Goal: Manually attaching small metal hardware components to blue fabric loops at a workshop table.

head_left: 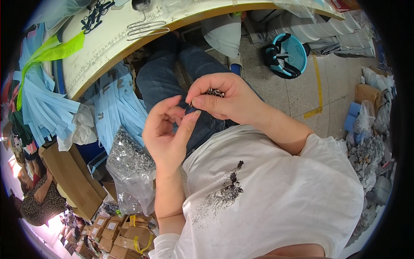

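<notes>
Above my lap, my left hand and my right hand meet with their fingertips close together. Several small dark, shiny metal pieces are cupped in the curled fingers of my right hand, whose thumb and forefinger pinch toward the left. Between my left thumb and fingers is a small dark blue piece, mostly covered, too small to name. Left of my legs hang light blue strips with small metal parts on some. A clear plastic bag full of small silvery pieces lies beside my left forearm.
A worktable curves across the far side, bearing a bent wire rack and black looped cords. A turquoise basket with black straps stands on the floor. Cardboard boxes are piled lower left; a person is beyond.
</notes>
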